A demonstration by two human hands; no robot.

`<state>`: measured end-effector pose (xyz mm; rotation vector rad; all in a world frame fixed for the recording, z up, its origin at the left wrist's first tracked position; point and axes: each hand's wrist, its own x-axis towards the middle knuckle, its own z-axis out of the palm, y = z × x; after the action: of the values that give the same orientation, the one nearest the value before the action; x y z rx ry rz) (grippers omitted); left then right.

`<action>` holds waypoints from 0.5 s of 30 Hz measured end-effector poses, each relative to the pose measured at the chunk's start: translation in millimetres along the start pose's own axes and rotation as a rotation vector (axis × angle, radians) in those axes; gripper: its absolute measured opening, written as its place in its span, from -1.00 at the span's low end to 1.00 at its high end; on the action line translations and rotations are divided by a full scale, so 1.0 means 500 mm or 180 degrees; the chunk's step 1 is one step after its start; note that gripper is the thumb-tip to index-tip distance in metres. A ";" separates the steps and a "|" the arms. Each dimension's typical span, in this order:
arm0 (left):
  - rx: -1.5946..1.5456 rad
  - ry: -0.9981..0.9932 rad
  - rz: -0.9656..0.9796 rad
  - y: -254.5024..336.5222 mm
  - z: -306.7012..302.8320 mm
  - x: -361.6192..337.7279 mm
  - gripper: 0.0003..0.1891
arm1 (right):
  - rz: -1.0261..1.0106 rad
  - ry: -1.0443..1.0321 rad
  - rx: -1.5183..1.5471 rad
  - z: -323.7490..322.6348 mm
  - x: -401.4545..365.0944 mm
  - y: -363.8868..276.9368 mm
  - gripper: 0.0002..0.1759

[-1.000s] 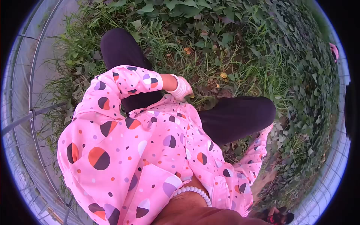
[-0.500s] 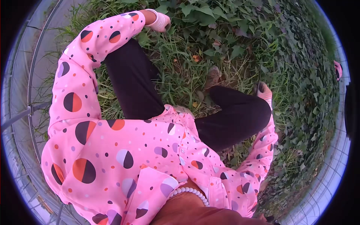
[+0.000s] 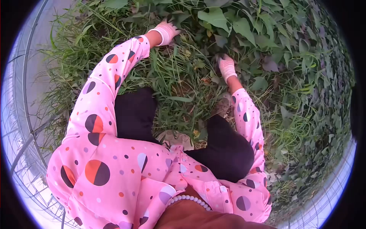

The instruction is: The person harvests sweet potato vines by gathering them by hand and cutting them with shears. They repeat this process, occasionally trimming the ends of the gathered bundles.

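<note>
My left hand (image 3: 166,33), in a pink-and-white striped glove, reaches into the grass and leaves at the upper middle. Its fingers look spread among the weeds, and the tips are partly covered by greenery. My right hand (image 3: 227,66), in a similar glove, is down in the leaves to the right. Something dark shows at its finger side; whether this is the glove's palm or a held thing I cannot make out. Between the hands stand long green grass (image 3: 190,57) and leaf stems. Broad heart-shaped vine leaves (image 3: 214,18) spread just beyond my hands.
Dense leafy vines (image 3: 305,68) run along the right. A grey strip of sheeting (image 3: 42,72) and metal bars (image 3: 26,76) border the left side. My bent knees in dark trousers (image 3: 135,112) and a shoe (image 3: 223,107) are close below my hands.
Both hands have moved forward into the plants. My right hand has come from beside the right knee toward the middle. My knees and the camera view have shifted too.
</note>
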<state>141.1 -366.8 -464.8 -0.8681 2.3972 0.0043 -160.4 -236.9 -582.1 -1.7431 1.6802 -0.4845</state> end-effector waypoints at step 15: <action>-0.0865 0.2607 -0.0303 0.007 0.004 -0.149 -0.62 | 0.1102 0.0917 0.2948 -0.043 -0.150 0.162 -0.74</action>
<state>186.2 -320.0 -427.6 -1.2949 3.1561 -0.0784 -242.1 -164.6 -608.6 -0.7228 1.5143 -1.1555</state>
